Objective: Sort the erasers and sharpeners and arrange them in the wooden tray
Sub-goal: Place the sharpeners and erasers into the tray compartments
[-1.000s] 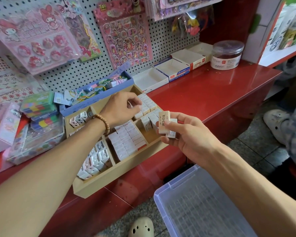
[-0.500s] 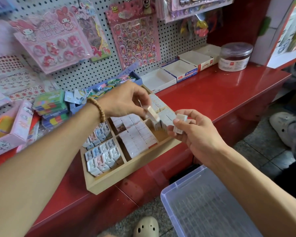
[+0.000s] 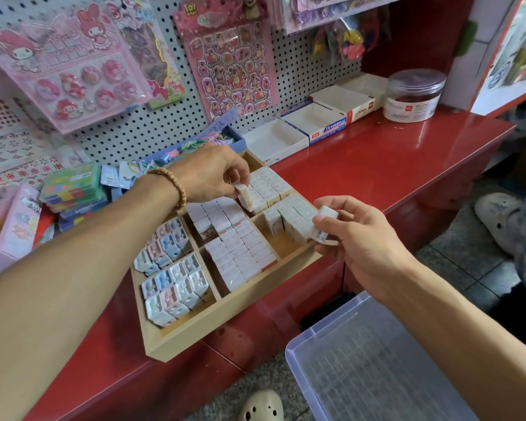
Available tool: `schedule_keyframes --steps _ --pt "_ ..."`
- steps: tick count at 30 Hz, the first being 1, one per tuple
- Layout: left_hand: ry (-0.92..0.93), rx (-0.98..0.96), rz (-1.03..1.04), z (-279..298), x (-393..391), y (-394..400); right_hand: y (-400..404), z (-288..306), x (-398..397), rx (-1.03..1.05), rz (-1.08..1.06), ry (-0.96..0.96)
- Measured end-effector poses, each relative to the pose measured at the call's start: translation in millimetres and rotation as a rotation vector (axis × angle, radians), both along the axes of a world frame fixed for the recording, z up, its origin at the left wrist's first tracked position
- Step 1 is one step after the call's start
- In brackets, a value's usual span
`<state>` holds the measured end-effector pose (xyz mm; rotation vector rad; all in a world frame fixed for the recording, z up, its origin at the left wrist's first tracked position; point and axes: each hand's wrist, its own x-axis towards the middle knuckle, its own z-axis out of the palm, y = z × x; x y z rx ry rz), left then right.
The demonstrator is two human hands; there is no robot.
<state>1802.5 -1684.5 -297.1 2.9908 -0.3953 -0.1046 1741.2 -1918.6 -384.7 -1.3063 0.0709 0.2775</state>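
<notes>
Head view: left hand (image 3: 208,174) pinches an eraser (image 3: 245,196); right hand (image 3: 351,235) grips erasers (image 3: 324,224).

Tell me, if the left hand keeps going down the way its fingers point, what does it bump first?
Probably the packed white wrapped erasers in the wooden tray's far compartment. The left hand pinches one small white eraser pointing down at that row, seemingly just above it; depth is unclear.

Bright, even daylight fills the scene, casting only soft shadows. The glossy red desk (image 3: 377,165) shows pale sheen along its far right end. Wide-angle bending curves the white perforated pegboard wall (image 3: 301,65) and frame edges, where sticker packs look slightly smeared.
</notes>
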Motion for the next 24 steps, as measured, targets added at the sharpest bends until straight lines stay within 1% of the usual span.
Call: schedule_keyframes --steps 8,10,14,19,21,24 --pt "0.097 0.041 -0.039 3.0 6.6 1.3 4.0 -3.1 2.8 -0.006 -0.014 0.008" --pt "0.072 0.075 -0.066 -2.7 8.5 -2.8 4.6 -3.4 3.0 -0.012 -0.014 0.009" --pt "-0.046 0.137 -0.077 -11.0 9.7 1.3 4.3 -4.0 3.4 -0.024 -0.029 -0.009" --pt "-0.167 0.142 -0.105 -25.1 1.5 12.7 3.4 -2.8 2.2 -0.036 -0.026 -0.027" --pt "-0.155 0.152 -0.126 -27.5 0.5 7.9 4.4 -2.6 1.4 -0.041 -0.022 -0.025" --pt "-0.062 0.059 -0.064 -26.3 2.3 3.7 6.4 -2.5 0.3 -0.057 -0.022 -0.02"
